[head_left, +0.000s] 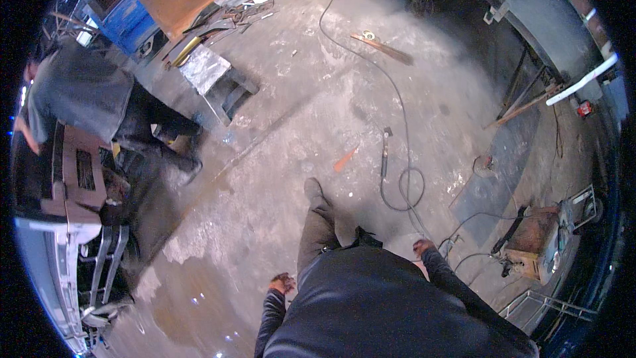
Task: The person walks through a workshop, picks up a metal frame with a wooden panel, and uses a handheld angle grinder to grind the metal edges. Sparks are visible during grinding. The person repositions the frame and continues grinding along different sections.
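Note:
My left hand (283,283) hangs beside my body at the lower middle, fingers loosely apart, holding nothing that I can see. Out to the other side, my right hand (422,247) is small and a little blurred; its fingers look loosely bent, with nothing visible in them. Just beyond it a dark cable (405,109) lies on the floor with a loop in it. Joined to that cable is a slim dark handle (384,159), perhaps an electrode holder. An orange-red flat piece (345,159) lies ahead of my shoe (314,190).
A boxy machine with cables (533,245) stands at right, near a dark sheet (487,202). A small metal-topped stand (207,74) and scrap strips (228,20) are farther left. A person (86,96) leans over a vehicle-like body (83,169). A wooden piece (384,50) lies ahead.

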A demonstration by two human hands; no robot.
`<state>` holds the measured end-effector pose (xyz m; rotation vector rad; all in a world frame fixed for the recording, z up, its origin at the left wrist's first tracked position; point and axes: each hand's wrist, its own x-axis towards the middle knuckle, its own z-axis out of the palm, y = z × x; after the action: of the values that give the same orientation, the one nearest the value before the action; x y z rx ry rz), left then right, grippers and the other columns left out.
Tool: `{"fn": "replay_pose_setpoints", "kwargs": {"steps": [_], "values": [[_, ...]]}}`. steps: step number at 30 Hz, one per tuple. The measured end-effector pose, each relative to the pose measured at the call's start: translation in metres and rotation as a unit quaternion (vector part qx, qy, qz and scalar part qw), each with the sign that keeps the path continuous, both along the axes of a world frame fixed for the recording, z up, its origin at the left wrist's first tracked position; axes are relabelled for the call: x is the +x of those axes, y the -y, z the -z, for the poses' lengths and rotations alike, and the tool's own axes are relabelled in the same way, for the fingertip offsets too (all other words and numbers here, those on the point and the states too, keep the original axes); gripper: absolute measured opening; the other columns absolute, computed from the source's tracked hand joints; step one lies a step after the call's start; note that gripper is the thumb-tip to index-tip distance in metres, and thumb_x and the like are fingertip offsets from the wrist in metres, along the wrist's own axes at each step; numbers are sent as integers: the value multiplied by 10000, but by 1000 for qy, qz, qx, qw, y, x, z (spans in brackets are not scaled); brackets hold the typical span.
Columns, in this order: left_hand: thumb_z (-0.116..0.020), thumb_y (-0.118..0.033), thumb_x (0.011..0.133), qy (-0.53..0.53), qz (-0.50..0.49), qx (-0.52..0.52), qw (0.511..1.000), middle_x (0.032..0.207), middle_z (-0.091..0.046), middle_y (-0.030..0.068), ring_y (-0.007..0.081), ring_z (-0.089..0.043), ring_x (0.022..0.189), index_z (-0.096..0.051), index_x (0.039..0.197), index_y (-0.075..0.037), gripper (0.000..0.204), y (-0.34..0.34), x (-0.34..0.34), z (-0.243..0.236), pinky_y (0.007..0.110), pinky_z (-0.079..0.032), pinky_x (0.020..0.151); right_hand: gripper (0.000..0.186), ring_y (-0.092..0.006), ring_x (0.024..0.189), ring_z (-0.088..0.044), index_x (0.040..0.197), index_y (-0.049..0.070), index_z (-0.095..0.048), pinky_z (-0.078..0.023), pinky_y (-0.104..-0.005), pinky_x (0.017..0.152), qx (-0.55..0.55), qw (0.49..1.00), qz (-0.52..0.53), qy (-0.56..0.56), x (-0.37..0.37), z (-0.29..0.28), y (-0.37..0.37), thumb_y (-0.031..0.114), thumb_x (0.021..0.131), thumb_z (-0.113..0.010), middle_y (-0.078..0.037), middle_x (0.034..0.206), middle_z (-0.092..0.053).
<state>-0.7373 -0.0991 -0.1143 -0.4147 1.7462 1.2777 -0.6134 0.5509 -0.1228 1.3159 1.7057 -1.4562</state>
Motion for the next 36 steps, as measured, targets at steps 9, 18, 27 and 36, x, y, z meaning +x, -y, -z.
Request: {"fn": "replay_pose_setpoints", "kwargs": {"steps": [9,18,27,36], "values": [[-451,-294,1015,208,-440,57,872,1292,-599,240,487,-611,1103,-511,1342,-37,420,41,-220,-16,641,-515,856,365,-277,988,-666,1213,81,-646,-534,-403,856,43,952,-286,-101,-155,123,39,147,855,-616,-123,1046,-717],[-526,-210,1018,-76,-339,-9,938,1155,-691,164,281,-703,908,-551,1295,-91,302,23,-536,-98,402,-572,689,343,-246,856,-727,1172,67,-694,-604,-408,683,112,937,-325,-58,-502,-18,2,37,830,-675,-88,1064,-749],[-544,-250,998,169,-494,34,852,1213,-672,212,394,-695,956,-521,1360,-75,403,-36,-507,-4,480,-569,700,206,-218,634,-679,1061,115,-721,-543,-368,531,49,932,-336,-123,-752,32,-47,128,884,-615,-98,835,-733],[-546,-254,1015,146,-402,7,904,1254,-658,201,379,-693,987,-513,1397,-105,411,-133,-566,-34,471,-573,705,176,-217,714,-698,975,127,-748,-564,-364,682,170,815,-522,-186,-1073,3,-22,184,833,-662,-111,781,-731]]}}
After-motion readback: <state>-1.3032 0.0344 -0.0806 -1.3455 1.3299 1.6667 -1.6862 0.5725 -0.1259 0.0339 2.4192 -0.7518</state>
